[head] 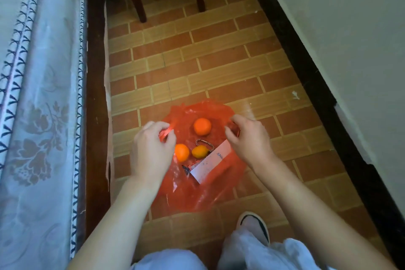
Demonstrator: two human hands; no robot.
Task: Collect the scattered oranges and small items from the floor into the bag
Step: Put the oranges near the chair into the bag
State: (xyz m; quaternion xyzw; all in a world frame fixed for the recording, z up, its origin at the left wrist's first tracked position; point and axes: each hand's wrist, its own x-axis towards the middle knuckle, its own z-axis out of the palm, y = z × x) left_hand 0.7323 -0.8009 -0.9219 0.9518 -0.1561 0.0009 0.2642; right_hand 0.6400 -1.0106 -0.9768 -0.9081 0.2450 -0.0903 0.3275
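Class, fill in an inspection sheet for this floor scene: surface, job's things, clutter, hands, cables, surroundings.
Surface: brick-pattern tiled floor.
Job's things: red bag spread on the floor; three oranges, a chain, a white box and a small packet seen within its outline.
Clutter: white scrap on the floor.
Hands: left hand and right hand each pinch a bag edge.
Cables: nothing seen.
Surroundings: curtain left, chair legs ahead, wall right, shoe below.
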